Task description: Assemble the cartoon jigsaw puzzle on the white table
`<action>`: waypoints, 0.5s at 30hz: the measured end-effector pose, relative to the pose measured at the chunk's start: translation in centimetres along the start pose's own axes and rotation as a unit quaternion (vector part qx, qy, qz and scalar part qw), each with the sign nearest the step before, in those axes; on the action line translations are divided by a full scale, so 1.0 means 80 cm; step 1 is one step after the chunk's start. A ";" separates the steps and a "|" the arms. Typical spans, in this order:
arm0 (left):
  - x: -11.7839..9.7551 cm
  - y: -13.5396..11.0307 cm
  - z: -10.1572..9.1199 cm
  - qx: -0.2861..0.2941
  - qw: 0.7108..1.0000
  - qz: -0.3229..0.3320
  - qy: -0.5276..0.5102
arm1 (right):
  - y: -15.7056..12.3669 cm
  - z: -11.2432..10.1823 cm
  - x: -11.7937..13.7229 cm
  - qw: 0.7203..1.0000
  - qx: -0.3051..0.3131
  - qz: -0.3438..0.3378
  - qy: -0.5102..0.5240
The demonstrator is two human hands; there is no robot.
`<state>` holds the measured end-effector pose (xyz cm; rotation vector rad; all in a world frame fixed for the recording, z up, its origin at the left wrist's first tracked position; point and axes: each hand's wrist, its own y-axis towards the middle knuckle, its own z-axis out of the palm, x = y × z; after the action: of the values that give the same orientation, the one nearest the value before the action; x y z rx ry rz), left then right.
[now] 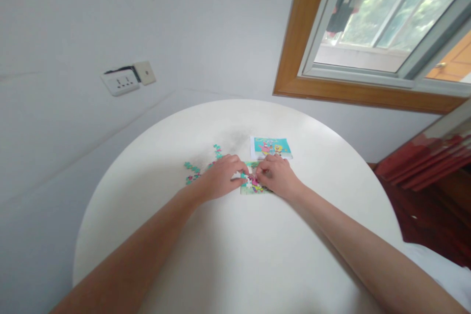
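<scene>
A small, partly assembled jigsaw puzzle (pixel 254 189) with green edges and a pink figure lies on the round white table. At its left edge is my left hand (pixel 222 176), thumb and forefinger apart, with the fingertips touching or just over the puzzle. My right hand (pixel 277 175) is over its right side, thumb and fingers pinched together at a small pink puzzle piece (pixel 252 177). The hand covers part of the puzzle. Loose puzzle pieces (pixel 193 174), green and pink, are scattered left of my left hand, some partly hidden behind it.
A picture card (pixel 274 147) with cartoon figures lies just beyond my right hand. The white table (pixel 235 255) has a curved far edge near the wall. A wall socket (pixel 121 82) is at the left, a wood-framed window (pixel 368 87) at the right, and a red curtain (pixel 423 162) below it.
</scene>
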<state>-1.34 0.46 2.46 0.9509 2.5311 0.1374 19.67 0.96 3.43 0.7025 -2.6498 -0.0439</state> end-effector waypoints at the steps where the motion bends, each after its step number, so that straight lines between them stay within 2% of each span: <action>1: 0.000 0.000 0.000 0.001 1.000 -0.001 0.000 | 0.000 0.000 0.000 1.000 -0.001 0.000 0.001; 10: 0.002 0.000 0.002 -0.003 1.000 0.001 -0.004 | 0.000 -0.002 -0.001 0.999 -0.014 -0.007 0.029; 15: 0.005 -0.001 0.000 -0.019 1.000 0.009 -0.014 | 0.003 0.001 -0.007 0.997 -0.016 -0.012 0.077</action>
<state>-1.68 0.71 2.32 0.9534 2.4858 0.1764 19.98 1.41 3.18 0.6982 -2.4895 -0.0376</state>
